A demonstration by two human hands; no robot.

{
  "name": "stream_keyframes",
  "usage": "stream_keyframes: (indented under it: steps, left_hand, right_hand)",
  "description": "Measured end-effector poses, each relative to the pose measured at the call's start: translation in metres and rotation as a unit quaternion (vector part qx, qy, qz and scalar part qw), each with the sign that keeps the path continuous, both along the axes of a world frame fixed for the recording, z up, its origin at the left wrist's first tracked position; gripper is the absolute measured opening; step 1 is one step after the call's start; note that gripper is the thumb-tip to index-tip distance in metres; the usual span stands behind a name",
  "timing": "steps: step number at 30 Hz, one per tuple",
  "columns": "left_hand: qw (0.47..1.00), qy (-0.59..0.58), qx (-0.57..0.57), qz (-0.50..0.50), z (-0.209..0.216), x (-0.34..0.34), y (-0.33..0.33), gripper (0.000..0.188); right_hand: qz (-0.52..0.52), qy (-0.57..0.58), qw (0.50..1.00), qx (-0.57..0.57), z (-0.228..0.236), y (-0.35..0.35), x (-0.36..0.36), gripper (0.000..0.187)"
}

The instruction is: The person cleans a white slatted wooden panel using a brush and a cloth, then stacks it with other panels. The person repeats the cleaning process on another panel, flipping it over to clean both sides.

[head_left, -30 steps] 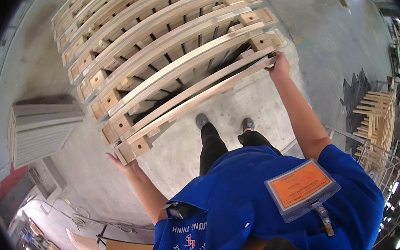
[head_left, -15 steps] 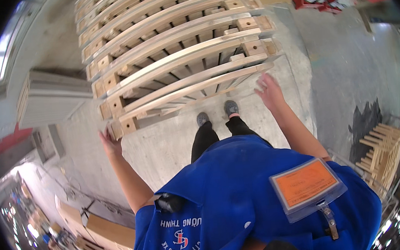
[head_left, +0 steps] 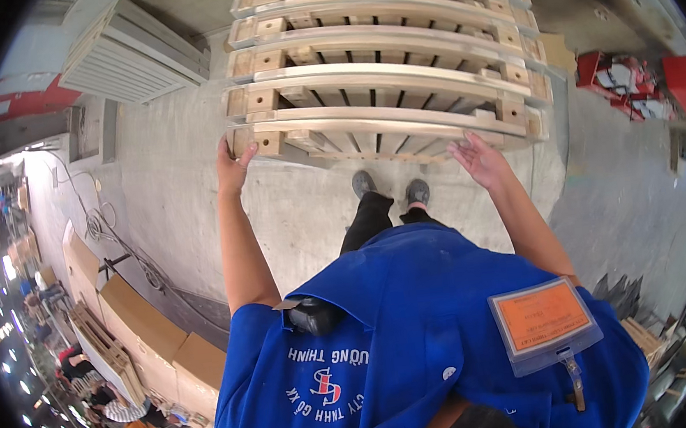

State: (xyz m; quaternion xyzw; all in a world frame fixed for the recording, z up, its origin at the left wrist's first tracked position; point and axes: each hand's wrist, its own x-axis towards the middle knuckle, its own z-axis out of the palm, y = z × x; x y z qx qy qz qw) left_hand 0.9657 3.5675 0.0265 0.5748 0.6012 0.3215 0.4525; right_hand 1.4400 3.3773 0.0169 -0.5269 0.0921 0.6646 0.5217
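Observation:
A row of pale slatted wooden frames (head_left: 382,66) stands in front of me, with drilled blocks near the corners. At the left end of the nearest frame, my left hand (head_left: 235,168) is closed round the corner, thumb on the near side and fingers on the outer side. My right hand (head_left: 483,163) is at the same frame's near rail, towards its right end. Its fingers are slightly bent and apart, with the tips at the rail; whether they touch it is hard to see.
Grey slatted panels (head_left: 138,56) stand at the far left. Cardboard boxes (head_left: 143,320) and a cable (head_left: 151,274) lie along the left side. Red crates (head_left: 615,84) are at the far right. Other people (head_left: 122,408) are at lower left. My shoes (head_left: 417,191) are close to the nearest frame.
My view has turned left, so the frames appear farther right. My left hand has closed on the nearest frame's corner. My right hand has come to its near rail, inward from the right end.

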Motion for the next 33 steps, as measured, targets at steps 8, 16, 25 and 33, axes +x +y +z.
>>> stream_keyframes:
  steps: [8,16,25,33]
  left_hand:
    - [0.996,0.05,0.072,-0.021,-0.01,-0.015,0.009,0.074]
    - [0.955,-0.174,-0.038,0.237,-0.018,-0.026,-0.037,0.066]
    - [0.902,0.215,-0.214,0.307,-0.136,-0.054,-0.381,0.063]
    - [0.809,0.177,-0.494,0.264,-0.197,0.057,-0.767,0.059]
  right_hand:
    - [0.058,-0.015,0.997,0.039,-0.001,0.006,0.002,0.038]
    - [0.225,-0.044,0.973,-0.04,0.005,0.001,0.018,0.054]
    - [0.703,-0.275,0.651,0.079,-0.044,-0.038,-0.003,0.046]
    - [0.864,-0.414,0.269,0.1,-0.117,-0.092,0.029,0.054]
